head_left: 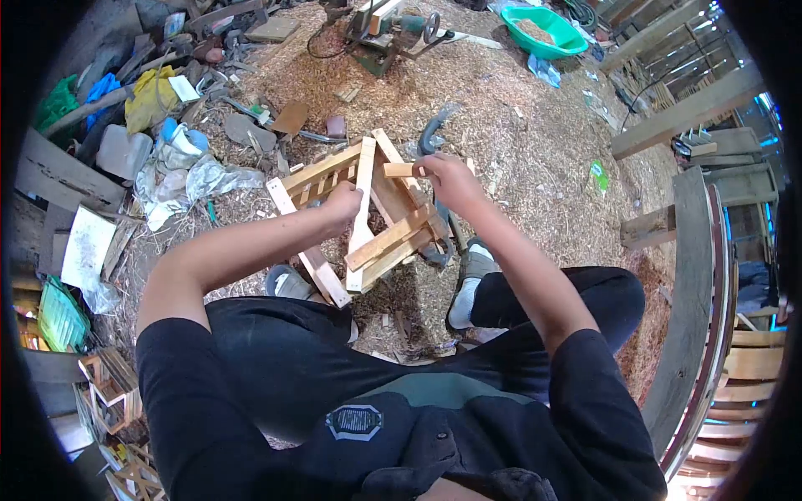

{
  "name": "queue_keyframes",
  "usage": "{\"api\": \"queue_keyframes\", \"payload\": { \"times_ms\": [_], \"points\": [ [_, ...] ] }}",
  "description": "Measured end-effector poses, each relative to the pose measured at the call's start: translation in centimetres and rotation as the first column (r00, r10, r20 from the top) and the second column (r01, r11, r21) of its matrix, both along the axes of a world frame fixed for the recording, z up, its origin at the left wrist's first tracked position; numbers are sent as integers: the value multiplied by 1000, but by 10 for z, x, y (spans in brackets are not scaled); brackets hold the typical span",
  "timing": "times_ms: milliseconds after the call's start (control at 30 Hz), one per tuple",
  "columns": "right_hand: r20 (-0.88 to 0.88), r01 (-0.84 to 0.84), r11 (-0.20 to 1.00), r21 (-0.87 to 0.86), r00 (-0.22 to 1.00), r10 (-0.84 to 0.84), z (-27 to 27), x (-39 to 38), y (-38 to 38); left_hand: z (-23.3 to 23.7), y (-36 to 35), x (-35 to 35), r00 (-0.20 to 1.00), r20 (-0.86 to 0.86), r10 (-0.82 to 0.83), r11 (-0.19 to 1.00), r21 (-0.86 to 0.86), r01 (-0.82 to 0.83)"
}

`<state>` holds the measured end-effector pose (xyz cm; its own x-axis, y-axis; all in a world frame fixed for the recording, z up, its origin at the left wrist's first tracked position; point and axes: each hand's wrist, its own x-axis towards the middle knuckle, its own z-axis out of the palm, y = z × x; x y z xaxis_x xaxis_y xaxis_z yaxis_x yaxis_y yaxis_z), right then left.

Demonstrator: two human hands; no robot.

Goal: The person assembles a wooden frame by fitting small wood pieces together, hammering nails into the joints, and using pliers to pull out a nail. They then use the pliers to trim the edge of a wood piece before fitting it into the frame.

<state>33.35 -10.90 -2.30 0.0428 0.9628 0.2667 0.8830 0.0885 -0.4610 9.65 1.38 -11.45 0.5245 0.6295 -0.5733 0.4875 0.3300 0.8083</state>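
Observation:
A small wooden frame [311, 260] of pale bars and slats, like a little stool or chair, stands tilted on the ground between my feet. My left hand [341, 207] is closed around one of its long pale legs [364, 179], near the middle. Held between the fingers of my right hand [451, 179] is a short flat wood strip [399, 169], its free end pointing left over the frame's upper part. Beside and partly behind the frame runs a dark curved bar [429, 135], just left of my right hand.
Wood shavings [535, 150] cover the ground. A machine with a handwheel [431, 28] and a green basin [543, 32] stand at the back. Bags and scraps [171, 167] pile up at left. A wooden rail [681, 317] rises at right; small wooden frames [110, 388] sit at lower left.

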Motion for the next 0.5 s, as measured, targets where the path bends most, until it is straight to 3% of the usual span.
{"api": "queue_keyframes", "payload": {
  "times_ms": [67, 133, 200, 267, 300, 333, 400, 500],
  "points": [
    [-6, 4, 1000, -27, 1000, -4, -18, -5, 9, 2, 6, -6, 998, -29, 57, 997, 62, -56],
    [24, -27, 996, 83, 999, 25, -25, -15, 16, 14, 12, -16, 994, -53, -97, 994, -52, 94],
    [24, -20, 999, 45, 1000, 19, -35, -22, 25, 15, 11, -26, 997, -51, -53, 999, -4, 53],
    [44, 6, 993, 121, 999, -12, -47, -27, 34, 7, 19, -29, 984, -78, -159, 981, 101, 166],
    [58, 14, 995, 95, 998, -20, -50, -29, 36, 7, 15, -30, 997, -37, -68, 985, 153, 73],
    [44, 21, 995, 98, 999, -26, -54, -31, 37, 7, 13, -30, 996, -51, -74, 984, 156, 81],
    [30, 49, 986, 158, 998, -54, -60, -36, 36, 5, 12, -30, 998, 68, 12, 865, 500, -45],
    [-12, 103, 976, 191, 995, -103, -67, -43, 34, 9, 26, -29, 999, 53, -9, 877, 480, -18]
  ]
}}
